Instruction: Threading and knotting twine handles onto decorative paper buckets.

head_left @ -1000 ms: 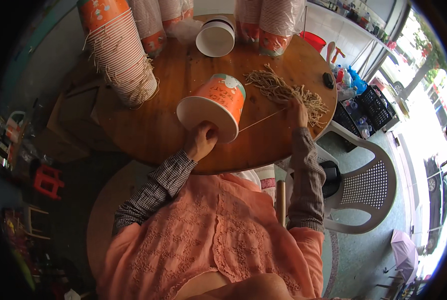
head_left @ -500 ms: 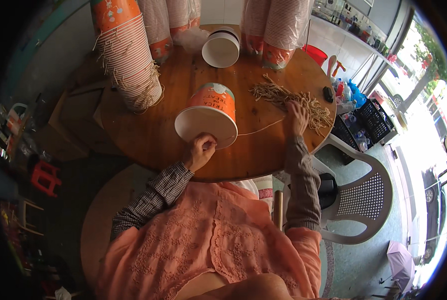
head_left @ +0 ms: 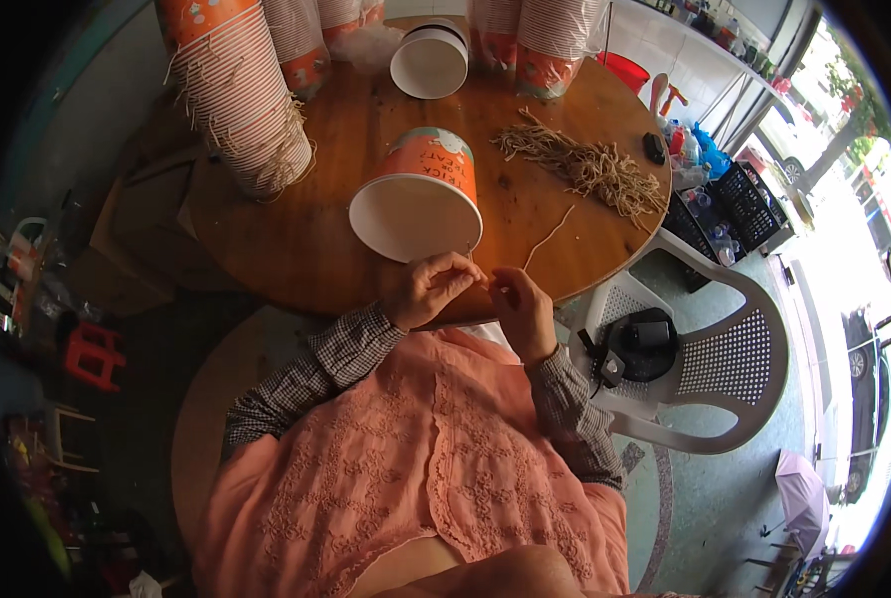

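Okay, hands: fingertips brought together at the near table edge, almost meeting
Left hand (head_left: pixel 428 289): fingers and thumb bunched just below the bucket rim; can't tell what they pinch or whether they touch it
Right hand (head_left: pixel 523 307): fingers curled, loose cord (head_left: pixel 547 240) trailing up from beside it onto the wood; grip too small to make out
Bucket (head_left: pixel 433 159): orange paper, on its side on the round table (head_left: pixel 351 120), white mouth toward the person
Cord pile (head_left: pixel 600 174): right side of table
White tub (head_left: pixel 429 70): tilted, far side
Nested stack (head_left: pixel 241 105): leaning at left, cords hanging off rims
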Demonstrator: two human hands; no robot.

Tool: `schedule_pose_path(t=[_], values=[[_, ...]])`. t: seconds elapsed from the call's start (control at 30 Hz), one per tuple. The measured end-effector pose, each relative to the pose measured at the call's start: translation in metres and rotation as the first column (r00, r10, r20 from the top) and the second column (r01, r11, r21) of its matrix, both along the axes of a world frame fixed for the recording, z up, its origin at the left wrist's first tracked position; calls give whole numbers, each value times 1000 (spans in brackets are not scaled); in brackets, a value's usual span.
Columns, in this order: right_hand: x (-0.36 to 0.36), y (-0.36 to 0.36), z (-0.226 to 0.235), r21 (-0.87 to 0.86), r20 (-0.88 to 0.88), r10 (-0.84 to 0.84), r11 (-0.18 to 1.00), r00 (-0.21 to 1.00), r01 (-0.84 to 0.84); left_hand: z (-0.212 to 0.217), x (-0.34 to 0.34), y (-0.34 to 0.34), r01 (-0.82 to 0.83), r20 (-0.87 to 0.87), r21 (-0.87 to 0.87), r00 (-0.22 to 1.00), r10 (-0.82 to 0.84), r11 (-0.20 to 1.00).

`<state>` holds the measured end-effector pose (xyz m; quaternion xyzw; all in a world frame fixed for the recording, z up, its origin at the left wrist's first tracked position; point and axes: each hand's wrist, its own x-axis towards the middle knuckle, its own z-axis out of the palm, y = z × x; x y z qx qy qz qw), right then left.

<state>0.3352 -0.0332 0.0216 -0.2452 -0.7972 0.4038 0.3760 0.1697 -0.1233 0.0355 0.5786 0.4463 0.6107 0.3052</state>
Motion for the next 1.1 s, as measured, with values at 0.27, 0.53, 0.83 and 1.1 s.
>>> schedule_pose_path(t=[0.27,0.53,0.83,1.1], values=[[11,-19,1,107,61,-54,993,997,47,-7,9,-5,-25,223,-56,974,37,998],[10,-6,-11,498,349,-138,865,927,-59,-6,4,-16,-120,185,-221,969,162,968],[25,-22,-10,175,206,14,983,978,-51,-23,6,7,-148,-31,-119,989,145,982],[31,-1,29,439,80,-87,898,993,43,-10,20,30,-2,-462,46,886,23,999]])
